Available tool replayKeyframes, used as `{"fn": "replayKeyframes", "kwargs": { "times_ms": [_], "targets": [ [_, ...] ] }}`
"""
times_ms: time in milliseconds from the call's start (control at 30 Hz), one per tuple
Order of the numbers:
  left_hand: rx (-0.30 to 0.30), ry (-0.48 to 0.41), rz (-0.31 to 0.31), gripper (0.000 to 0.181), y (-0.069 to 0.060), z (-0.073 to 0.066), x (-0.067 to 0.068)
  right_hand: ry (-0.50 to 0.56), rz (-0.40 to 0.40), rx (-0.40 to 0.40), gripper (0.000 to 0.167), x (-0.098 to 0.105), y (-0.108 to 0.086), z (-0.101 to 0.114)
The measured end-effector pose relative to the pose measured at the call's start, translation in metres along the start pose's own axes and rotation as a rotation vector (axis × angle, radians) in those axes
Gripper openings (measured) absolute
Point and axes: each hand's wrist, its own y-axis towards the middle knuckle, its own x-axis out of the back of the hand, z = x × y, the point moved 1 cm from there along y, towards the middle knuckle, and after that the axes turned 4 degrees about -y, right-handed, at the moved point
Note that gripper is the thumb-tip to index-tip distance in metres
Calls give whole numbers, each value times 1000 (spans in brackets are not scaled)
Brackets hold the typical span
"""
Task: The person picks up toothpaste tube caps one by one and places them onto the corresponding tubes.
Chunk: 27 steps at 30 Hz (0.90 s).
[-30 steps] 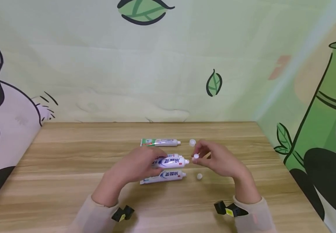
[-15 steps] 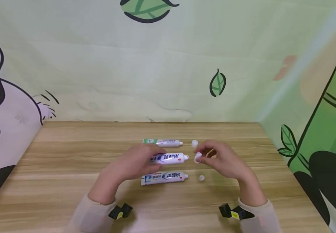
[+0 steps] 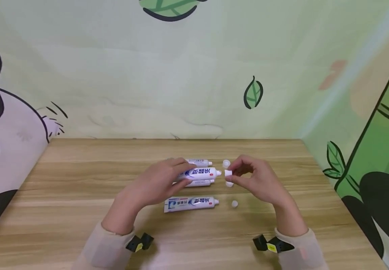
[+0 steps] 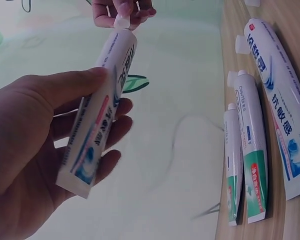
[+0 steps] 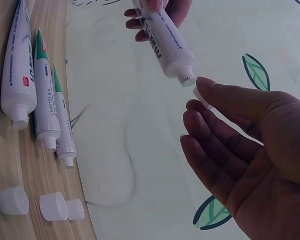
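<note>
Head view: left hand on a toothpaste tube, right hand on a cap

So the left hand grips that blue-and-white tube, thumb over the printed front and fingers curled behind it. It's up off the counter, bare nozzle pointing at the right hand.

Right hand has the white cap pinched between thumb and index finger, just off the nozzle; the head view shows a small gap between them. The other fingers are loosely bent below the thumb.

Nearer the person than the left hand, a matching tube lies flat. Under the left hand, partly blocked from above, is a larger green-ended tube, and just beyond that hand a smaller green-ended tube. All three have their nozzles uncovered, facing the right hand's side.

Three loose caps sit around the right hand: one just past its fingertips, one just below the pinched cap, one nearer the person. Both sleeves are pale, with little black wrist cameras right behind the hands.
</note>
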Motion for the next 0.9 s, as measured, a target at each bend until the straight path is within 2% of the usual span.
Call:
{"fn": "replayKeyframes", "kwargs": {
  "times_ms": [133, 400, 733, 900],
  "targets": [
    [-24, 32, -34, 40, 1, 0, 1, 0, -8, 3, 17, 1, 2, 5],
    [-68, 36, -98, 41, -1, 0, 4, 19, -32, 26, 19, 0, 4, 9],
    [-73, 37, -91, 40, 0, -3, 1, 44, -54, 30, 21, -3, 1, 5],
    [-97, 31, -108, 40, 0, -4, 0, 50, -61, 34, 21, -4, -1, 3]
  ]
}}
